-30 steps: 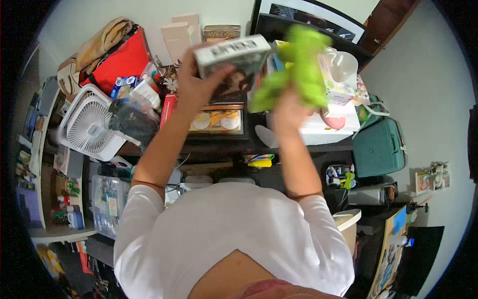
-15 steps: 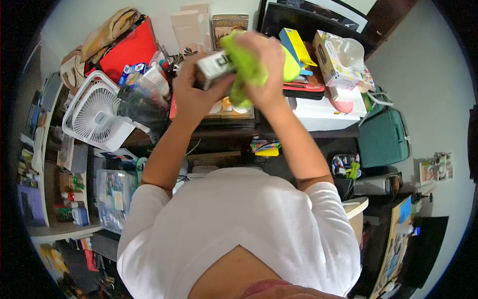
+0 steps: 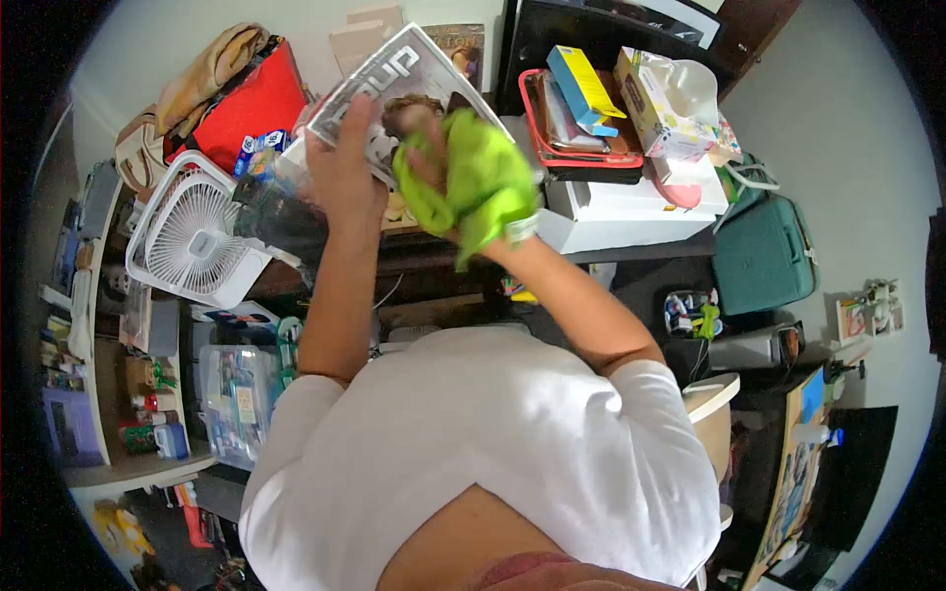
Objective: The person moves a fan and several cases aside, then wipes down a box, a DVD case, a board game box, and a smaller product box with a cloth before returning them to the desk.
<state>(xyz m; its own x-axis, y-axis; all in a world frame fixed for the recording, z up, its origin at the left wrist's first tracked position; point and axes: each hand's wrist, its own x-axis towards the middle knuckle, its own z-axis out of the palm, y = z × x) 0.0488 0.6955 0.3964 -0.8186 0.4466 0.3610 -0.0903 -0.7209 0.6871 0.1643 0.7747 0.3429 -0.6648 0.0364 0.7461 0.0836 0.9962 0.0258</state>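
Observation:
My left hand [image 3: 343, 167] holds a grey-and-white box [image 3: 434, 67] by its left side, with the thumb or a finger lying across its front. Large letters ending in "up" and a printed picture show on that face, and the box is tilted in front of me. Bunched in my right hand [image 3: 426, 156] is a lime-green cloth [image 3: 490, 182], pressed on or held just over the lower part of the picture. The cloth covers most of that hand, and motion blurs its fingers.
To the left stand a white fan [image 3: 202, 241] and a red bag [image 3: 254, 103]. On the right, a red-rimmed tray [image 3: 532, 108], a yellow-and-blue box [image 3: 583, 84] and a tissue box [image 3: 660, 123] are stacked over a white box [image 3: 631, 219]. Behind is a dark monitor [image 3: 552, 34].
The box has turned from its narrow side to its broad printed face. My right hand and the cloth have moved lower, onto or over that face.

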